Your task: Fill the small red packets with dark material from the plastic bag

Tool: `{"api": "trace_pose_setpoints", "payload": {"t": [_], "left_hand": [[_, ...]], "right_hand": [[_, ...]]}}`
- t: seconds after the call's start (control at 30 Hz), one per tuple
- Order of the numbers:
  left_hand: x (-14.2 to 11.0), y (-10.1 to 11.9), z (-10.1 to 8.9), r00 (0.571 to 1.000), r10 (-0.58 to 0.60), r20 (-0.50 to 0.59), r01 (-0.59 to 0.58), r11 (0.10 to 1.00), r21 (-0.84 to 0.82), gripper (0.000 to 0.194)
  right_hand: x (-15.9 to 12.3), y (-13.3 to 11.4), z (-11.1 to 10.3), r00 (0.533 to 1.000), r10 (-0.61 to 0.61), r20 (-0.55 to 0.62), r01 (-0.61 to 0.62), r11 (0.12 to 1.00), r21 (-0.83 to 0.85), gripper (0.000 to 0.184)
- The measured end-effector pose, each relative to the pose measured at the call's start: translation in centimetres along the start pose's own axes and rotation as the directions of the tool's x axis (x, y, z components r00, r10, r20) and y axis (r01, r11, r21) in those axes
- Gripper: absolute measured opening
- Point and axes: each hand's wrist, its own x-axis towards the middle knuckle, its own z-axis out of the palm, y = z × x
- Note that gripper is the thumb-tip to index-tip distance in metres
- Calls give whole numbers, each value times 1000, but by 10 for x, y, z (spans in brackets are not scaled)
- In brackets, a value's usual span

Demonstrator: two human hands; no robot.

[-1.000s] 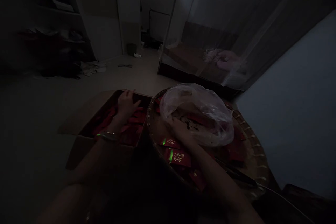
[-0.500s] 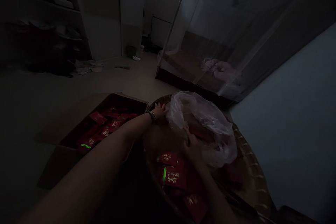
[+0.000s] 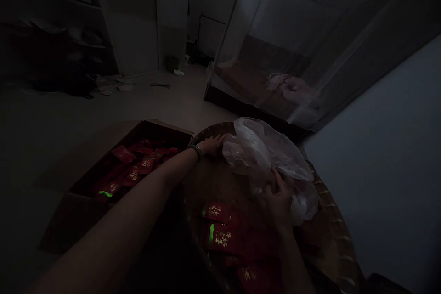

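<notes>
A clear plastic bag [image 3: 275, 147] lies crumpled at the far side of a round woven tray [image 3: 336, 220]. My right hand [image 3: 279, 197] has its thumb and fingers closed on the near side of the bag. My left hand [image 3: 211, 145], with a bangle on its wrist, is by the tray's far left rim. Its fingers stretch towards the bag's left edge; whether they touch it is too dark to tell. Red packets [image 3: 223, 239] with gold lettering and bright green marks lie in the tray's near part, below my right hand.
An open cardboard box [image 3: 55, 220] holding several more red packets [image 3: 146, 164] stands left of the tray. A clear plastic-sheeted enclosure [image 3: 255, 59] rises behind the tray, and a pale wall [image 3: 389, 170] is close on the right. Papers [image 3: 115, 85] litter the floor near shelves.
My right hand has moved right and pulled the bag's near side with it, baring more of the tray's middle. My left hand has stayed near the far left rim.
</notes>
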Motion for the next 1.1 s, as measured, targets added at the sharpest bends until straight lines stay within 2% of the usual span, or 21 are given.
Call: {"api": "trace_pose_setpoints", "payload": {"t": [0.07,0.17,0.23,0.3,0.4,0.5,0.63,0.7,0.9,1.1], "left_hand": [[-3,-1,-1,999,18,-43,-18,1000,-7,121],[-6,-3,1,994,-16,-111,18,1000,11,116],[-6,-3,4,993,-40,-114,42,999,14,115],[-2,-2,6,998,-31,-62,34,999,37,112],[9,7,5,997,-7,82,-2,993,115,106],[19,22,3,984,-83,160,59,987,150,98],[22,35,5,987,-154,36,149,982,120,58],[20,35,7,986,-163,-14,164,980,114,45],[13,23,2,987,-148,-69,151,987,47,39],[3,-4,-20,981,-136,-134,128,989,-73,38]], "right_hand": [[3,2,-4,997,35,-67,-35,999,4,60],[7,5,-11,982,116,-152,-114,993,18,63],[10,8,-16,961,188,-203,-182,982,51,66],[12,13,-19,937,251,-242,-234,967,98,67],[12,21,-21,921,293,-256,-258,953,162,70],[12,25,-20,930,281,-238,-244,954,172,70],[12,21,-18,932,291,-215,-258,952,167,70],[12,18,-18,938,282,-202,-249,952,177,70],[11,23,-20,954,236,-186,-208,965,160,67],[11,26,-21,947,236,-217,-209,968,137,66]]}}
